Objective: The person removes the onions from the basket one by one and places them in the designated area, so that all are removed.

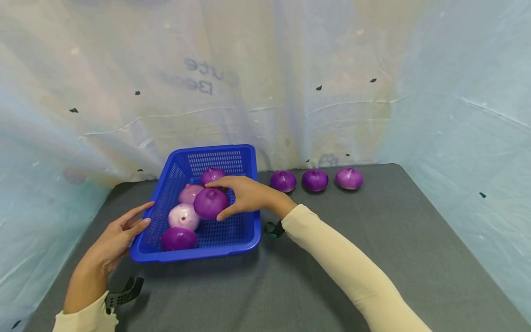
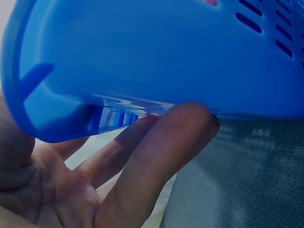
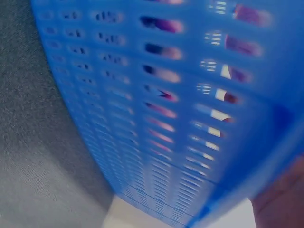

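Observation:
A blue plastic basket (image 1: 195, 252) with slotted walls stands on the table, holding several purple onions. My right hand (image 1: 248, 196) reaches over the basket's right side and grips a dark purple onion (image 1: 211, 203) between fingers and thumb. Beneath and beside it lie a purple onion (image 1: 212, 175), a pinkish onion (image 1: 190, 193), a pale onion (image 1: 184, 216) and another purple onion (image 1: 179, 239). At the left rim, my left hand (image 1: 118, 240) holds the basket, its fingers (image 2: 156, 156) under the rim against the outer wall. The right wrist view shows mostly the slotted basket wall (image 3: 128, 95).
Three onions stand in a row at the table's back edge, right of the basket: a left one (image 1: 283, 181), a middle one (image 1: 315, 180) and a right one (image 1: 349, 178). Dark grey cloth covers the table (image 1: 332, 221). A pale plastic sheet (image 1: 265, 83) hangs behind and at both sides.

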Demonstrator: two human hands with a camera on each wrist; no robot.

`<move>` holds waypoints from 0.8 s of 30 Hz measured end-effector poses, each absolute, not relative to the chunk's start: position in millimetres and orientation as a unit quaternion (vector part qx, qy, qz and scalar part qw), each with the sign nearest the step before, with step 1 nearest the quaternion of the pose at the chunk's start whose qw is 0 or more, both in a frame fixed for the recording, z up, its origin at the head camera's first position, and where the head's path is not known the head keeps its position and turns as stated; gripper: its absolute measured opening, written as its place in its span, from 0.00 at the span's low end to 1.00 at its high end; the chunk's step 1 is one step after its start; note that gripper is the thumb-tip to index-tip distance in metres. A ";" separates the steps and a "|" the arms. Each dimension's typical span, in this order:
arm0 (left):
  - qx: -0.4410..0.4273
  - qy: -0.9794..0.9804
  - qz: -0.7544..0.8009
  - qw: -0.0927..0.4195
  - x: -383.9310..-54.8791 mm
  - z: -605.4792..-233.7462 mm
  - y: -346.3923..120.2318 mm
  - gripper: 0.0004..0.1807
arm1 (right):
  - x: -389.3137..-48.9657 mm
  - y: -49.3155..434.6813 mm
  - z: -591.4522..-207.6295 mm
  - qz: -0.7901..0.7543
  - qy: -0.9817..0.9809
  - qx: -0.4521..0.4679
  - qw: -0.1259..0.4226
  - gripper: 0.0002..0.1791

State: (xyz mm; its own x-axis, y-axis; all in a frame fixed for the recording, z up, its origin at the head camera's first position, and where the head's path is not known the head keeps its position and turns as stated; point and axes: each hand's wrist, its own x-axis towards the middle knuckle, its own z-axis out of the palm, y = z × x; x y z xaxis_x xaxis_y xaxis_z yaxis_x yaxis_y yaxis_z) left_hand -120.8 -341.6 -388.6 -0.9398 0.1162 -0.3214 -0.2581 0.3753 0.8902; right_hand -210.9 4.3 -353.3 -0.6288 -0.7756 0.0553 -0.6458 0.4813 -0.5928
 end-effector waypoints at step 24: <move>-0.046 0.823 0.535 0.187 -119.3 -387.1 -341.0 0.38 | -178.6 52.9 -332.5 -0.312 0.873 -0.370 0.057 0.47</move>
State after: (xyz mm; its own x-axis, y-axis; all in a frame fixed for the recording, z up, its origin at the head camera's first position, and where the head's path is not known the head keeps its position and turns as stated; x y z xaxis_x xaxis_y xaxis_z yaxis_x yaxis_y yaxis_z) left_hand -119.3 -341.0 -387.1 -0.9261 0.1238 -0.3563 -0.2756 0.4228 0.8633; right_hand -178.6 52.9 -332.5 -0.7202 -0.6815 0.1303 -0.6097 0.5320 -0.5876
